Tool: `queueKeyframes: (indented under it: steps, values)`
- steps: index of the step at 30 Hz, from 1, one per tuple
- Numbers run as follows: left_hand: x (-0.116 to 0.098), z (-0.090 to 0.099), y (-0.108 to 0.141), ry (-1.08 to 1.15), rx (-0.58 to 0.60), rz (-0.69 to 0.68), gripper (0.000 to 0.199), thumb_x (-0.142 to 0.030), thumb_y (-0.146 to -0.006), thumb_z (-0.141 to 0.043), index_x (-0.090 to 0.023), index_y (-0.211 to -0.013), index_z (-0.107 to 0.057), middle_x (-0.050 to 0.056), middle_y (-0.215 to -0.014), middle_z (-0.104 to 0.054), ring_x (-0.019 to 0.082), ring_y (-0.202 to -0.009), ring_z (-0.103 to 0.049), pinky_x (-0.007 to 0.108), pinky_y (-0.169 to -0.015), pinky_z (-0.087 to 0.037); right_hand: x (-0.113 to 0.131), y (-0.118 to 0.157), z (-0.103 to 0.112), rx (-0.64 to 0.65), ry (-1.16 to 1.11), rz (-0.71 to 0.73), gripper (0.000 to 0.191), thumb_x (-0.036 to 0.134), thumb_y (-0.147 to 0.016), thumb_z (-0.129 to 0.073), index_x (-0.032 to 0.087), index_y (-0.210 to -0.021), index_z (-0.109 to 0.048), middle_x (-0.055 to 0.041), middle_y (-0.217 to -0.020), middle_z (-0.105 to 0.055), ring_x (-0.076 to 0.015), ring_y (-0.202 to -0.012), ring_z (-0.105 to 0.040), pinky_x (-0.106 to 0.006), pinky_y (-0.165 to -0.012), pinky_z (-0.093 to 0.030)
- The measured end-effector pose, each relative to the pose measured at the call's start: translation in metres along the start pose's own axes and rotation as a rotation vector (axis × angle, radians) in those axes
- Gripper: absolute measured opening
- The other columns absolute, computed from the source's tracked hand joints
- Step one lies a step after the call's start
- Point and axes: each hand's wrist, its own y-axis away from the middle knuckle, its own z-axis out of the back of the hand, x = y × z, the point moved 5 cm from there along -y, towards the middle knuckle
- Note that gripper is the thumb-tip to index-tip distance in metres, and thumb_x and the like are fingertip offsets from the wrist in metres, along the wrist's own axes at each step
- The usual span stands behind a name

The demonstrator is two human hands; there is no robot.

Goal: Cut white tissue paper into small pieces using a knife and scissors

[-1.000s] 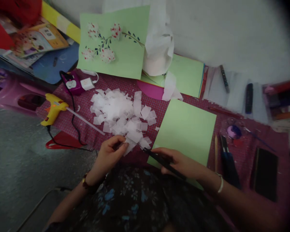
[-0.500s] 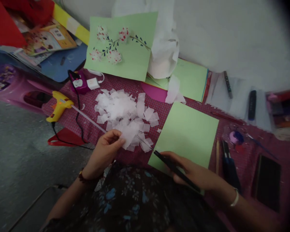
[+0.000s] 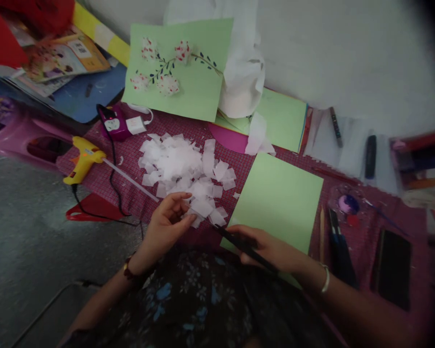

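Desk (image 3: pixel 130 157): our paper scraps (image 3: pixel 174 157)
Left fingers (image 3: pixel 183 196): apart, beside them
Right fingers (image 3: pixel 241 229): we clamp black tool (image 3: pixel 232 238)
Work: handling scraps, seemingly

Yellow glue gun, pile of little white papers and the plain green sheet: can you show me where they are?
Yellow glue gun (image 3: pixel 84 159): head view, on its yellow body.
White paper pile (image 3: pixel 177 157): head view, middle of the heap.
Plain green sheet (image 3: pixel 275 198): head view, near its middle.

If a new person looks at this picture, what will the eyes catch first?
Probably the bright heap of white paper pieces at the middle of the table. Next, the green sheet with raised white-and-red flowers behind it, and the yellow glue gun at the table's left edge.
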Motion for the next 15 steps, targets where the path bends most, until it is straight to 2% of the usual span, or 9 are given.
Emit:
queueKeyframes:
  steps: [4,9,12,15]
  values:
    - [-0.002,0.000,0.001,-0.043,-0.009,0.002,0.036,-0.020,-0.079,-0.070,-0.020,-0.113,-0.058,-0.004,-0.076,-0.056,0.008,-0.066,-0.054,0.019,-0.059,-0.042,-0.001,0.000,-0.002,0.025,-0.013,-0.043,0.060,0.050,-0.086,-0.065,0.017,-0.134,-0.051,-0.0065,-0.101,-0.062,-0.0175,-0.082,-0.057,-0.031,-0.071,-0.047]
    - [-0.012,0.011,-0.010,-0.197,-0.044,-0.077,0.034,-0.021,-0.078,-0.070,-0.021,-0.111,-0.061,-0.003,-0.077,-0.057,0.010,-0.066,-0.053,0.020,-0.058,-0.042,0.014,0.004,-0.002,0.123,0.046,0.064,0.064,0.050,-0.090,-0.060,0.015,-0.140,-0.042,-0.0069,-0.099,-0.059,-0.0172,-0.083,-0.053,-0.030,-0.073,-0.046]
    - [-0.030,0.023,-0.027,-0.394,-0.057,-0.194,0.028,-0.021,-0.078,-0.069,-0.021,-0.105,-0.065,0.000,-0.084,-0.061,0.014,-0.073,-0.056,0.026,-0.066,-0.045,0.011,0.011,0.002,0.122,0.001,0.058,0.061,0.053,-0.089,-0.061,0.014,-0.133,-0.047,-0.0048,-0.094,-0.058,-0.0150,-0.077,-0.050,-0.028,-0.068,-0.044]
    - [-0.059,0.024,-0.048,-0.656,-0.083,-0.405,0.019,-0.020,-0.075,-0.071,-0.022,-0.094,-0.071,0.004,-0.094,-0.063,0.020,-0.088,-0.057,0.034,-0.084,-0.044,0.002,0.019,0.003,0.099,-0.053,0.018,0.057,0.052,-0.088,-0.062,0.014,-0.129,-0.051,-0.0031,-0.092,-0.058,-0.0136,-0.073,-0.050,-0.026,-0.064,-0.043]
